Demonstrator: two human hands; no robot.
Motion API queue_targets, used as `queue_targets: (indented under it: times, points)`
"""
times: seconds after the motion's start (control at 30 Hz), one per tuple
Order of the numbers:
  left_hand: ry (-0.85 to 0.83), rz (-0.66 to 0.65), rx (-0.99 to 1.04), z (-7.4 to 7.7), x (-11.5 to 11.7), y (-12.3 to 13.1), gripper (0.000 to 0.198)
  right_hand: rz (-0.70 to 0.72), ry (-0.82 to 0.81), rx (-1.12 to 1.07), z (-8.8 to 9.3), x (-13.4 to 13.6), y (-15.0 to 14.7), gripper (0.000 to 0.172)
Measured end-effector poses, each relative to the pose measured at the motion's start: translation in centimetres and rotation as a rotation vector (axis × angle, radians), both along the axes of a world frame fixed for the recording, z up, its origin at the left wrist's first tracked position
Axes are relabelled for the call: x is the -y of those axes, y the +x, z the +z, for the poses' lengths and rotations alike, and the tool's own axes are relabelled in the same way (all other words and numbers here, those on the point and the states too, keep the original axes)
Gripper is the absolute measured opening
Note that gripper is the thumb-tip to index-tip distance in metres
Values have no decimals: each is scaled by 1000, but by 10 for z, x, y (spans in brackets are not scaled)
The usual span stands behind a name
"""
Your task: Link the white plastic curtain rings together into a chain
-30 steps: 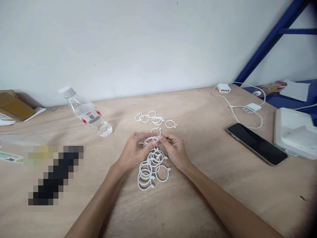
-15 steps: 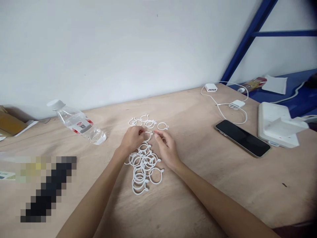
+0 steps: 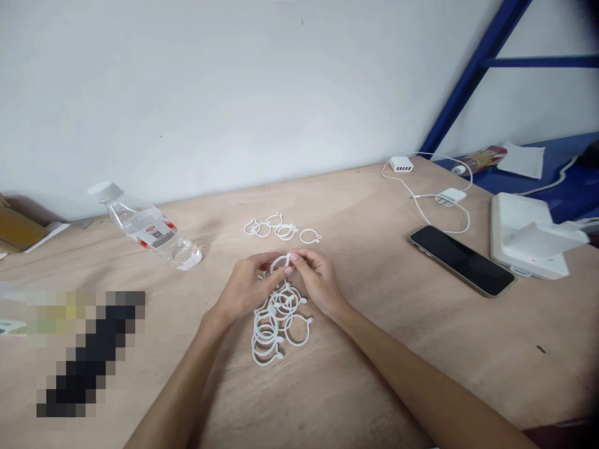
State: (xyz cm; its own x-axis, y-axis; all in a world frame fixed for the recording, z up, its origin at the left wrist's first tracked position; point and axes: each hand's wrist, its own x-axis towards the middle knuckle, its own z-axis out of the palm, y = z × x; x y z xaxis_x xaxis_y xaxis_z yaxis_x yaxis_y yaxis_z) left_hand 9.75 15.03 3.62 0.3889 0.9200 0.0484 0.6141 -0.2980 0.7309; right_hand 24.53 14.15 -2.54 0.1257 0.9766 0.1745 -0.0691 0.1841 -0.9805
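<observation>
Between my two hands is a white curtain ring, lifted over the pile. My left hand is closed on it, thumb and fingers pinching its right side by the small tabs. My right hand also pinches the ring at its tabs with thumb and forefinger. Right below lies a heap of overlapping white rings, partly covered by my left hand. Beyond my fingers a smaller loose group of rings is spread out, with a single ring at its right end.
A clear plastic bottle lies at the left on the wooden table. To the right are a phone, a white power strip and a charger with its cable. A blurred dark object is at the lower left.
My left hand has turned and moved nearer, its thumb now on the ring's tabs. My right fingers, apart from the ring before, now touch it. The other rings lie still.
</observation>
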Motion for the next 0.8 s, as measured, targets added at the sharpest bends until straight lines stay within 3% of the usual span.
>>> queue_targets:
  times: [0.17,0.4,0.47,0.57,0.67,0.8]
  points:
    - [144,1,-71,-3,4,0,27,19,-8,15,5,2,2,22]
    - [219,-13,-110,-8,4,-1,23,3,-4,122,5,2,3,22]
    - [236,27,-119,-14,2,-2,25,-67,54,283,4,-2,11,20]
    - [260,46,-167,-22,3,-6,32,-251,218,701,1,-10,31,24]
    - [262,15,-226,-25,5,-9,35,-345,150,1032,-4,-18,49,33]
    - [260,-31,-216,-22,11,-9,42,-304,74,1153,-11,-23,54,23]
